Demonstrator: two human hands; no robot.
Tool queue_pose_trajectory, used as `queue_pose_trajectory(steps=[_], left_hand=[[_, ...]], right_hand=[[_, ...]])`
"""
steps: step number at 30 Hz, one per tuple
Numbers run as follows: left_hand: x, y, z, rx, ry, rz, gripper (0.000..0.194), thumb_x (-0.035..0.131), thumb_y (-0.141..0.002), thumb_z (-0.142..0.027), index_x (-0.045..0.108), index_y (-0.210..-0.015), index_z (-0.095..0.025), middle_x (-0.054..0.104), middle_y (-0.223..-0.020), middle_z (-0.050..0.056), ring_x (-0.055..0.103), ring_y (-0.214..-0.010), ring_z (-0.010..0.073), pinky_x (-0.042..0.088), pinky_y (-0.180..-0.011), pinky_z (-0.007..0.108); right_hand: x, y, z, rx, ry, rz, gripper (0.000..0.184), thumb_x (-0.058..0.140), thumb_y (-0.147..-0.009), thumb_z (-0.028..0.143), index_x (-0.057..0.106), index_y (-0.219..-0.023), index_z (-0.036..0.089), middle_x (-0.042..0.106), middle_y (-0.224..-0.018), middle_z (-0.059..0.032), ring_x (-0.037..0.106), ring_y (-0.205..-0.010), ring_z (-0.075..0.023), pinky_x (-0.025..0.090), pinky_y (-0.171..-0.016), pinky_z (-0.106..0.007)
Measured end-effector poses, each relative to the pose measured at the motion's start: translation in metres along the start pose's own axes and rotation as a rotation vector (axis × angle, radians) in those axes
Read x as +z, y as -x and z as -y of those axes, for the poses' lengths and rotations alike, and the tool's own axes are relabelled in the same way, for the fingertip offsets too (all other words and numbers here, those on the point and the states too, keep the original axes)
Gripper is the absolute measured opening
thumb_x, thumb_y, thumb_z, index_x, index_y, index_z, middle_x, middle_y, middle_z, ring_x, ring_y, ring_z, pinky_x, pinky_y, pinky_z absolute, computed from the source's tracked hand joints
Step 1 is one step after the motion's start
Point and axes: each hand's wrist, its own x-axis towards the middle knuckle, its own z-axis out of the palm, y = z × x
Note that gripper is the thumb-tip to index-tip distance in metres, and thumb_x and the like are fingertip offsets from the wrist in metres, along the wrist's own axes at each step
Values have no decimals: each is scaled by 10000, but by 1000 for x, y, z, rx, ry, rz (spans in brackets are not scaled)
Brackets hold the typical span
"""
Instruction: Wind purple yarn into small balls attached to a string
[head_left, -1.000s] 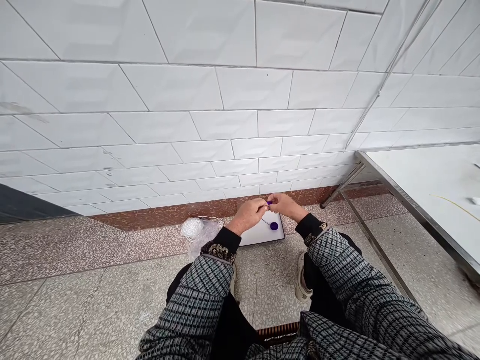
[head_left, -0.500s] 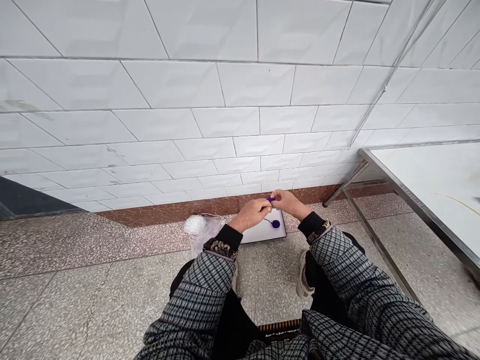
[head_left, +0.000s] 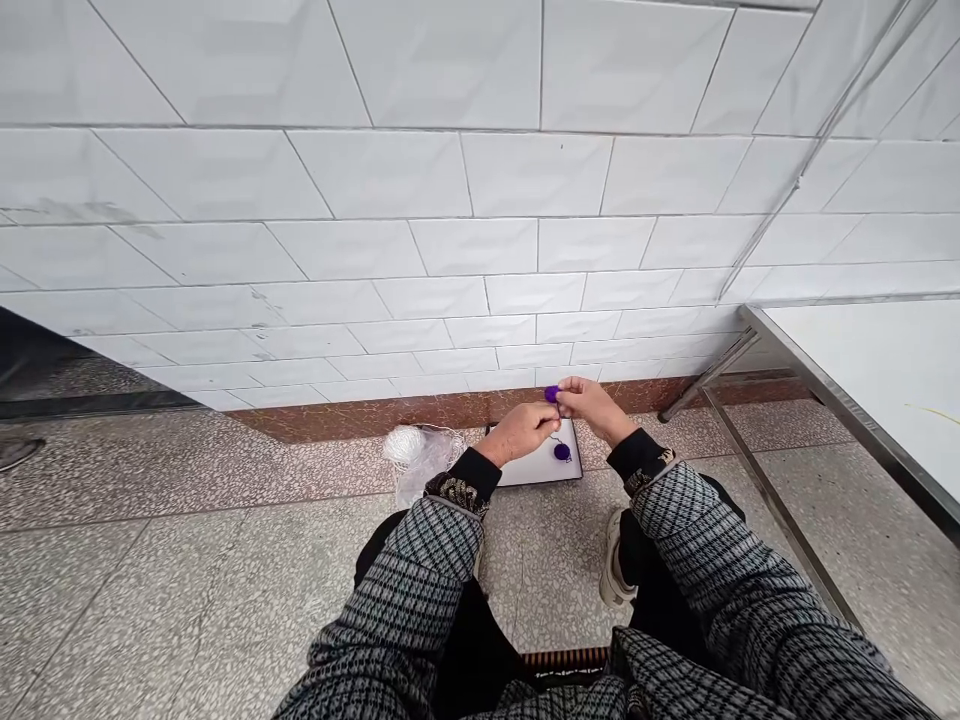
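Note:
My right hand (head_left: 590, 405) pinches a small purple bead (head_left: 552, 394) at its fingertips. My left hand (head_left: 526, 433) is closed just below and left of it, fingers pinched on a thin dark thread that runs between the hands. A second purple bead (head_left: 562, 452) hangs on that thread under the hands, over a white board (head_left: 534, 468) lying on the floor by the wall. Both arms wear grey checked sleeves with black cuffs.
A clear plastic bag with a ball of white string (head_left: 407, 446) lies on the floor left of the board. A metal-framed white table (head_left: 847, 395) stands at the right, its legs reaching the floor. A white tiled wall (head_left: 480, 200) rises ahead.
The view has shifted a little to the left. My right hand has lifted the purple bead slightly away from my left hand.

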Motion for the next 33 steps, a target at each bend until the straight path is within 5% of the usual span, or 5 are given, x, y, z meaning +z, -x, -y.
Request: queue_pose_trajectory(steps=[7,12,16,25,33], left_hand=[[-17,2,9,-170,12,-220,202,485,-877,-205,610,-724,-162,632,-732,21,562,-731,159,434,-711,263],[-3,-1,8,-193,89,-108,194,501,-871,-224,636,-750,-154,633,-719,-2,552,-702,145,420,-698,249],[4,0,-1,-108,103,63,199,502,-859,-208,630,-716,-152,576,-643,-21,507,-628,124,382,-644,240],[-18,2,9,-223,50,-229,210,475,-861,-248,594,-709,-164,580,-647,-7,503,-654,141,382,-644,254],[3,-1,5,-158,76,3,207,506,-862,-242,631,-721,-156,590,-656,-12,515,-644,136,385,-652,244]], right_hand=[[0,8,2,76,21,336,286,811,-600,201,618,-808,163,629,-652,33,549,-555,-83,439,-549,-220],[2,7,9,-63,-296,162,427,869,-585,282,594,-897,186,621,-711,31,574,-594,-89,475,-591,-232],[-1,-2,1,-55,-81,-22,363,808,-596,211,620,-904,170,619,-698,40,534,-559,-76,446,-549,-221],[-2,8,2,57,102,343,260,783,-617,142,679,-856,142,678,-702,14,600,-606,-93,497,-588,-225],[-4,4,8,8,-203,101,349,854,-643,223,610,-887,169,664,-675,13,613,-572,-95,542,-601,-231]])
